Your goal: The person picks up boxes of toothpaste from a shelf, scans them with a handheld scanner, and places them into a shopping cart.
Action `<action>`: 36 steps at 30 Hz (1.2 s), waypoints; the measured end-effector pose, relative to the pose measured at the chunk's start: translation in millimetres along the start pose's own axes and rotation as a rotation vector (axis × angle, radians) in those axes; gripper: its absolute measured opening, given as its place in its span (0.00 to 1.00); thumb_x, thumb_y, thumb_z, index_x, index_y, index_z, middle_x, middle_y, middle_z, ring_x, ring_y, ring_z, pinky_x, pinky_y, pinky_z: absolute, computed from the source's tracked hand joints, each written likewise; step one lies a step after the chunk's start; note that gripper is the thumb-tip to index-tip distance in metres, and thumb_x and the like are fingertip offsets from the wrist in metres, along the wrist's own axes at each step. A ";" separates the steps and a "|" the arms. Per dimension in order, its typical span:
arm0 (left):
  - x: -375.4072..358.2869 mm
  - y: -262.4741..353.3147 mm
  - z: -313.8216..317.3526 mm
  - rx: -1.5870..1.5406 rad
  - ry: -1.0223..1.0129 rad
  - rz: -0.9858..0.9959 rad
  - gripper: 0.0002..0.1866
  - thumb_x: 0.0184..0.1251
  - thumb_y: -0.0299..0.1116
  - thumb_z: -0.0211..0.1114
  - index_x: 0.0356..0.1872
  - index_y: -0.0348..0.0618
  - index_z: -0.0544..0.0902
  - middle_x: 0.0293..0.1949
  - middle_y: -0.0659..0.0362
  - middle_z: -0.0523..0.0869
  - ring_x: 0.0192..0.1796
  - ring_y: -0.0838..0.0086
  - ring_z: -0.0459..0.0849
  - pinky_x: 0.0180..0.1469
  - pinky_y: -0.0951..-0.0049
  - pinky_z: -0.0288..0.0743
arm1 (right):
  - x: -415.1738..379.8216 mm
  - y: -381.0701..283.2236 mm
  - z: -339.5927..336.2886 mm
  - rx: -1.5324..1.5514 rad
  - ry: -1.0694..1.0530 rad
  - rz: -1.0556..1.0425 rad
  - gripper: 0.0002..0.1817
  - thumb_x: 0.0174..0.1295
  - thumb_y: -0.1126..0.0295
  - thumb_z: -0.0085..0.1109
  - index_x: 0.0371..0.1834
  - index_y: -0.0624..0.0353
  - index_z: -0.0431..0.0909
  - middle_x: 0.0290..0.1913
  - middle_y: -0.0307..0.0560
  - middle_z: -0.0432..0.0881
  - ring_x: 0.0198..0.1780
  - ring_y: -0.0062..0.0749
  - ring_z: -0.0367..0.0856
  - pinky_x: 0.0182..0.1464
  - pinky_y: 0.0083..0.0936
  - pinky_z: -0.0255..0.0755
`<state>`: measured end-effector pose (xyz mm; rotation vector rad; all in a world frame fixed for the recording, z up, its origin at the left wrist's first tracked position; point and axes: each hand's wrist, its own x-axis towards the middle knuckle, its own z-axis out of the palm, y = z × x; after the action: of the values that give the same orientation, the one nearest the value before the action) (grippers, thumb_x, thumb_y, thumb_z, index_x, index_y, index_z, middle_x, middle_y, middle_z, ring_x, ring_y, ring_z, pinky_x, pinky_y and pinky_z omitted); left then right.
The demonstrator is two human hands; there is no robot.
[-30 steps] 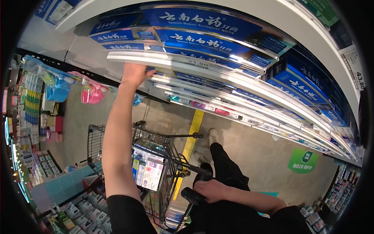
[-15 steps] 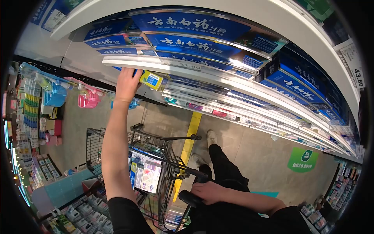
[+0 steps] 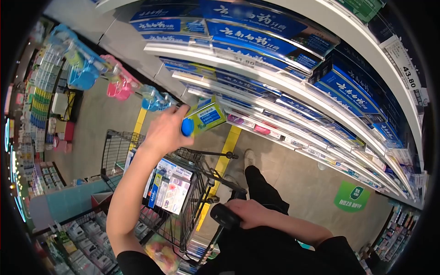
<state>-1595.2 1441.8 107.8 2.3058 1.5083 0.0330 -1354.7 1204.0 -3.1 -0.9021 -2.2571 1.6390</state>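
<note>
My left hand [image 3: 167, 130] is closed around the end of a green and yellow toothpaste box [image 3: 207, 118] with a blue part by my fingers. It is held in the air in front of the lower shelves, above the far end of a black wire shopping cart [image 3: 117, 149]. My right hand [image 3: 250, 214] is wrapped round the black cart handle [image 3: 224, 217]. White and blue boxes [image 3: 176, 195] lie in the cart.
Shelves [image 3: 256, 64] with stacked blue toothpaste boxes [image 3: 254, 39] curve along the top and right. Blue and pink plastic items [image 3: 120, 85] hang at the left. Yellow stripes [image 3: 228, 142] mark the floor. Racks of packaged goods [image 3: 87, 243] stand lower left.
My left hand has come down and away from the shelf, drawing the toothpaste box out with it over the cart. My right hand stays on the cart handle. The view has shifted slightly.
</note>
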 end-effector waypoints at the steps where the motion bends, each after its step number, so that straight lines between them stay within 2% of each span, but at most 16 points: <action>1: -14.2 -8.9 4.8 -0.161 -0.123 -0.041 0.28 0.42 0.32 0.76 0.49 0.42 0.80 0.39 0.48 0.84 0.44 0.54 0.84 0.51 0.63 0.78 | -3.2 -12.7 -9.4 0.020 0.040 0.055 0.33 0.43 0.70 0.64 0.58 0.57 0.70 0.58 0.52 0.76 0.59 0.47 0.77 0.53 0.40 0.78; 4: -70.1 -29.5 35.9 -0.689 -0.485 -0.204 0.22 0.47 0.33 0.75 0.46 0.40 0.82 0.36 0.53 0.87 0.41 0.67 0.85 0.49 0.70 0.77 | -17.2 -28.2 -28.3 0.258 0.133 0.101 0.26 0.45 0.70 0.67 0.52 0.60 0.74 0.46 0.55 0.82 0.50 0.52 0.82 0.51 0.38 0.77; 6: -113.4 -27.1 53.4 -0.968 -0.471 -0.335 0.33 0.51 0.33 0.76 0.58 0.33 0.74 0.43 0.56 0.85 0.43 0.72 0.83 0.49 0.71 0.77 | -20.2 -42.3 -38.7 0.357 0.241 0.089 0.21 0.48 0.72 0.68 0.47 0.62 0.76 0.40 0.56 0.83 0.44 0.49 0.84 0.47 0.34 0.77; 7: -131.8 -33.6 62.7 -1.037 -0.514 -0.438 0.34 0.52 0.33 0.76 0.60 0.32 0.72 0.45 0.55 0.84 0.44 0.73 0.83 0.49 0.72 0.78 | -21.4 -42.8 -38.6 0.465 0.263 0.045 0.18 0.49 0.76 0.67 0.44 0.64 0.77 0.36 0.54 0.84 0.39 0.43 0.86 0.44 0.32 0.77; 8: -151.7 -37.5 71.3 -1.108 -0.565 -0.547 0.36 0.54 0.33 0.76 0.63 0.32 0.69 0.48 0.53 0.83 0.45 0.73 0.83 0.50 0.72 0.78 | -23.4 -48.6 -41.7 0.547 0.259 0.055 0.22 0.47 0.85 0.59 0.50 0.65 0.77 0.40 0.48 0.86 0.40 0.31 0.85 0.46 0.28 0.78; 9: -166.9 -30.7 69.8 -1.198 -0.555 -0.661 0.36 0.56 0.29 0.72 0.66 0.34 0.66 0.47 0.54 0.83 0.45 0.74 0.84 0.50 0.72 0.80 | -21.7 -59.1 -44.2 0.628 0.241 0.113 0.22 0.47 0.86 0.58 0.50 0.66 0.77 0.39 0.49 0.86 0.40 0.31 0.86 0.46 0.27 0.79; 13: -234.7 -39.3 105.7 -1.586 -0.414 -0.717 0.31 0.63 0.32 0.66 0.65 0.35 0.66 0.47 0.49 0.84 0.45 0.66 0.87 0.46 0.67 0.83 | -10.3 -78.4 -32.9 0.735 0.211 0.203 0.22 0.49 0.88 0.55 0.50 0.67 0.77 0.37 0.49 0.86 0.40 0.31 0.86 0.44 0.27 0.79; 15: -265.9 -35.0 113.5 -1.715 -0.371 -0.784 0.28 0.65 0.34 0.64 0.64 0.36 0.67 0.48 0.46 0.84 0.44 0.66 0.87 0.44 0.66 0.84 | -6.9 -80.0 -23.7 0.573 0.179 0.114 0.20 0.50 0.88 0.57 0.49 0.67 0.78 0.36 0.49 0.86 0.39 0.31 0.86 0.43 0.27 0.79; 18: -312.0 -43.3 137.7 -2.018 -0.366 -0.697 0.33 0.63 0.42 0.64 0.65 0.37 0.64 0.48 0.40 0.83 0.39 0.60 0.87 0.40 0.63 0.84 | 4.7 -87.6 -10.3 0.485 0.131 0.016 0.14 0.54 0.84 0.64 0.45 0.67 0.79 0.34 0.48 0.85 0.36 0.30 0.86 0.40 0.27 0.79; 20: -344.9 -38.8 156.3 -2.342 -0.290 -0.794 0.37 0.59 0.51 0.62 0.65 0.38 0.67 0.46 0.39 0.83 0.36 0.54 0.86 0.36 0.59 0.82 | 9.4 -94.6 -5.0 0.472 0.077 -0.005 0.12 0.55 0.82 0.66 0.43 0.67 0.80 0.33 0.47 0.85 0.34 0.29 0.85 0.38 0.26 0.78; 22: -363.4 -40.8 168.3 -2.503 -0.278 -0.565 0.38 0.56 0.53 0.63 0.63 0.39 0.70 0.43 0.39 0.83 0.34 0.51 0.85 0.34 0.60 0.81 | 12.3 -97.0 -0.1 0.469 -0.039 0.080 0.20 0.53 0.79 0.67 0.50 0.66 0.77 0.39 0.51 0.86 0.40 0.36 0.86 0.44 0.28 0.77; 24: -378.9 -38.4 176.4 -2.585 -0.157 -0.398 0.38 0.56 0.54 0.63 0.64 0.40 0.70 0.41 0.39 0.82 0.31 0.50 0.83 0.32 0.61 0.80 | 17.7 -102.7 7.6 0.463 -0.117 0.143 0.23 0.52 0.77 0.68 0.54 0.65 0.76 0.41 0.52 0.86 0.43 0.40 0.86 0.47 0.30 0.76; 29: -411.6 -34.5 189.0 -2.637 -0.096 -0.394 0.39 0.55 0.56 0.60 0.63 0.38 0.70 0.40 0.39 0.80 0.30 0.53 0.81 0.34 0.59 0.80 | 33.9 -123.0 23.4 0.429 -0.220 0.269 0.23 0.50 0.76 0.68 0.51 0.64 0.76 0.40 0.54 0.85 0.42 0.47 0.85 0.45 0.32 0.76; 32: -422.7 -33.6 200.5 -2.617 -0.067 -0.439 0.39 0.55 0.56 0.61 0.63 0.38 0.69 0.41 0.40 0.80 0.31 0.54 0.82 0.37 0.59 0.80 | 40.1 -129.8 34.5 0.376 -0.183 0.043 0.13 0.52 0.81 0.64 0.42 0.65 0.79 0.31 0.48 0.85 0.29 0.34 0.84 0.33 0.25 0.76; 33: -429.2 -32.7 207.6 -2.610 -0.039 -0.522 0.40 0.54 0.55 0.64 0.64 0.39 0.69 0.45 0.40 0.80 0.32 0.54 0.82 0.36 0.61 0.80 | 43.1 -131.4 38.7 0.271 -0.162 -0.009 0.14 0.50 0.80 0.64 0.42 0.65 0.79 0.33 0.49 0.84 0.31 0.38 0.84 0.34 0.27 0.76; 36: -443.6 -42.0 213.1 -2.433 -0.077 -0.504 0.40 0.54 0.48 0.72 0.64 0.37 0.67 0.49 0.41 0.79 0.44 0.46 0.86 0.48 0.51 0.83 | 45.1 -123.3 48.5 -0.001 -0.111 -0.121 0.19 0.46 0.78 0.64 0.45 0.62 0.79 0.38 0.53 0.84 0.38 0.51 0.83 0.40 0.35 0.76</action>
<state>-1771.5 998.6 -20.5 -0.0337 0.6644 0.9314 -1458.1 1168.2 84.2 -0.6756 -2.3350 1.6721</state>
